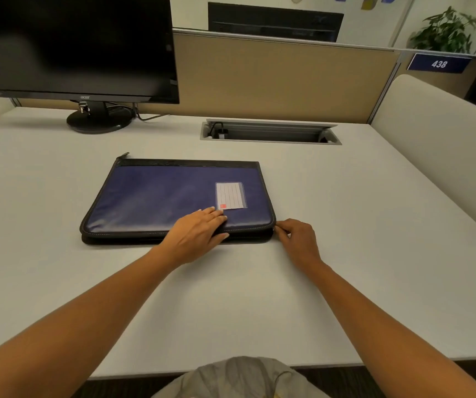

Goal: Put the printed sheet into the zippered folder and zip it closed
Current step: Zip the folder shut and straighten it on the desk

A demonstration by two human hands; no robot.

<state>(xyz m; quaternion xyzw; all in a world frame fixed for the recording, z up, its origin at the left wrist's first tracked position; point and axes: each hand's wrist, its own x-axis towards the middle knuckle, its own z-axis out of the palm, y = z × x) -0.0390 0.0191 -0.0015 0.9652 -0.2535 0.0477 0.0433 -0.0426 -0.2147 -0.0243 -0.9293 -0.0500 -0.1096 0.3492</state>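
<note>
The zippered folder is lying flat and closed on the white desk, in front of the person, its blue cover facing up and its dark zipper edge running around the sides. A clear label pocket holding a lined card with a small red mark is sitting on the cover toward the right. The printed sheet is not showing anywhere in view. The left hand is lying palm down, fingers stretched out flat, pressing on the cover near the front edge just below the label pocket, gripping nothing. The right hand is sitting at the folder's front right corner, its fingertips pinched together against the zipper edge; the zipper pull itself is too small to make out. At the folder's far left corner a short zipper tail is sticking out. Further back, a dark monitor is standing on its round base at the left, and a cable tray is sitting recessed in the desk near the partition.
</note>
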